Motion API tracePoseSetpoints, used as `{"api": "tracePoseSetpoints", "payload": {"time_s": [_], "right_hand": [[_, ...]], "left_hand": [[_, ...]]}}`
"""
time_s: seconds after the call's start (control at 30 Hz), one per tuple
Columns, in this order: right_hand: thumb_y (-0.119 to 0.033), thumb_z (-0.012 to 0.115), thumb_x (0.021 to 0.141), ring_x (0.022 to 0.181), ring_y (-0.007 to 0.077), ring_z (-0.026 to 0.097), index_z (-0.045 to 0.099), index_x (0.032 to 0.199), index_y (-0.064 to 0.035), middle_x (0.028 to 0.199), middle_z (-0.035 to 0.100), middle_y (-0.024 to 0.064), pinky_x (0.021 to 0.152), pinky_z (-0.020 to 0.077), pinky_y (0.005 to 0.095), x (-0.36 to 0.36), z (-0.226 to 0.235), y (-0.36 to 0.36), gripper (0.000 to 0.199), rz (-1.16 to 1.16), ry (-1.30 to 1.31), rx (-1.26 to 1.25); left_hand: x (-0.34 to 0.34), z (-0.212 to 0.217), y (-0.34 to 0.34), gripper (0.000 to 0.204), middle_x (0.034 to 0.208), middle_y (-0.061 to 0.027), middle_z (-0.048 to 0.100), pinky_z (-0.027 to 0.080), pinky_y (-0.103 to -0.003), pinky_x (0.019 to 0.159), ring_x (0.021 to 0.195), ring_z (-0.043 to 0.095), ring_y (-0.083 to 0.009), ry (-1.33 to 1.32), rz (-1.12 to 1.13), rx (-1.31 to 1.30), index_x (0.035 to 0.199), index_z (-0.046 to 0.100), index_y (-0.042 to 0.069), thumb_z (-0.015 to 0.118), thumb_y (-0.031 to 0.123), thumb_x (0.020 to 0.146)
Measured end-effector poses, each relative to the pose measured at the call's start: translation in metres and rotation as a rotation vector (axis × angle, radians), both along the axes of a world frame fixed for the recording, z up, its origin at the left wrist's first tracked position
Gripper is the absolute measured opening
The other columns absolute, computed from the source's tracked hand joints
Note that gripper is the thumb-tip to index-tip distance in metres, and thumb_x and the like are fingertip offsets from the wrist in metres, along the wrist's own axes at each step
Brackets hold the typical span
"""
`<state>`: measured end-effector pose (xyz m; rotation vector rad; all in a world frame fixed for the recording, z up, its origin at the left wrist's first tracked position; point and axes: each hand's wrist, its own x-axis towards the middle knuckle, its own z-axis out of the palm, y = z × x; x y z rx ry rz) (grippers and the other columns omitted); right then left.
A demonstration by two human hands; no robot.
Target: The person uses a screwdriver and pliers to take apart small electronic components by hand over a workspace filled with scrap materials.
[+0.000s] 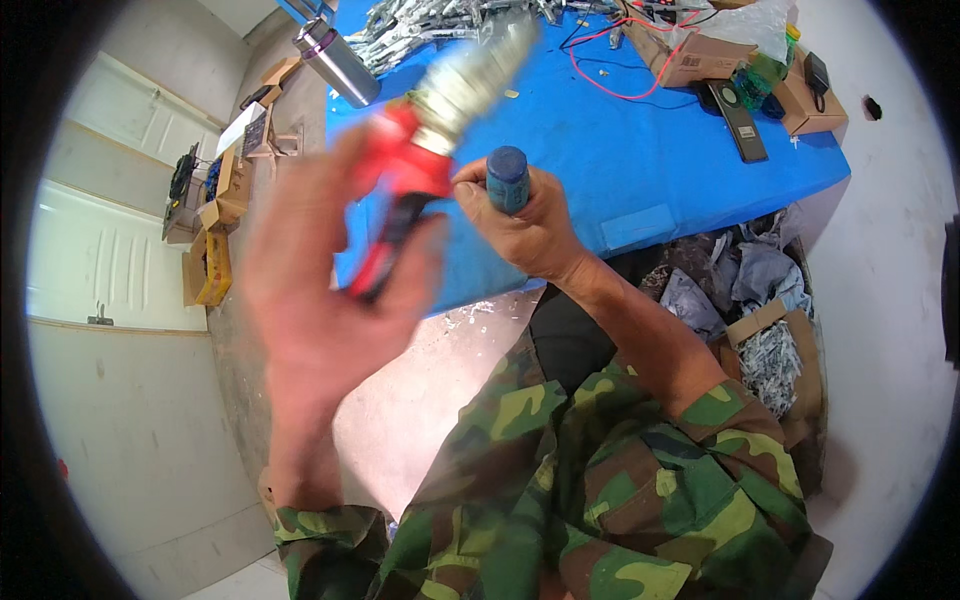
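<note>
My left hand (335, 280), smeared by motion, is raised over the near left of the blue-covered table (640, 130). It is closed round red-and-black-handled pliers (415, 160), whose blurred silvery jaws point up and away to the right. Just right of the pliers, my right hand (540, 235) wraps round an upright dark blue handle (507, 180) with a rounded end. It looks like a screwdriver handle; its lower part is hidden by my fingers and the hand. The fingers of both hands are close together near the table's front edge.
A grey metal flask (338, 65) stands at the table's far left, beside a heap of grey-white slender pieces (430, 25). Far right are a red cable (590, 80), cardboard boxes (695, 60), a green bottle (760, 78) and a flat dark device (738, 120). Bags and a scrap-filled carton (810, 370) sit below right.
</note>
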<state>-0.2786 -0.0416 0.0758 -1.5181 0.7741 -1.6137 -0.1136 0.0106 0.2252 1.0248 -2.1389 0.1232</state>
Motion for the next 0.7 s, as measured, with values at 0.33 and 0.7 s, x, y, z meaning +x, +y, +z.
{"api": "tracePoseSetpoints", "payload": {"time_s": [0.33, 0.7], "right_hand": [[-0.011, 0.075, 0.099, 0.073, 0.0092, 0.060, 0.069, 0.095, -0.0036, 0.080, 0.068, 0.0044, 0.064, 0.0523, 0.0316, -0.002, -0.002, 0.002, 0.010, -0.005, 0.046, -0.029], [-0.008, 0.074, 0.097, 0.082, 0.0092, 0.066, 0.073, 0.104, -0.0030, 0.090, 0.073, 0.0025, 0.072, 0.0553, 0.0294, -0.001, -0.024, 0.009, 0.009, 0.046, 0.063, -0.013]], "left_hand": [[0.026, 0.048, 0.005, 0.041, 0.111, -0.0082, 0.076, 0.053, -0.025, 0.071, 0.082, 0.067, -0.0108, 0.189, 0.405, -0.146, 0.131, 0.072, 0.006, 0.077, 0.021, 0.094], [0.032, -0.008, 0.047, 0.042, 0.105, -0.0099, 0.068, 0.052, -0.031, 0.080, 0.088, 0.062, -0.0188, 0.013, 0.411, 0.178, 0.136, 0.063, 0.001, 0.060, 0.001, 0.094]]}}
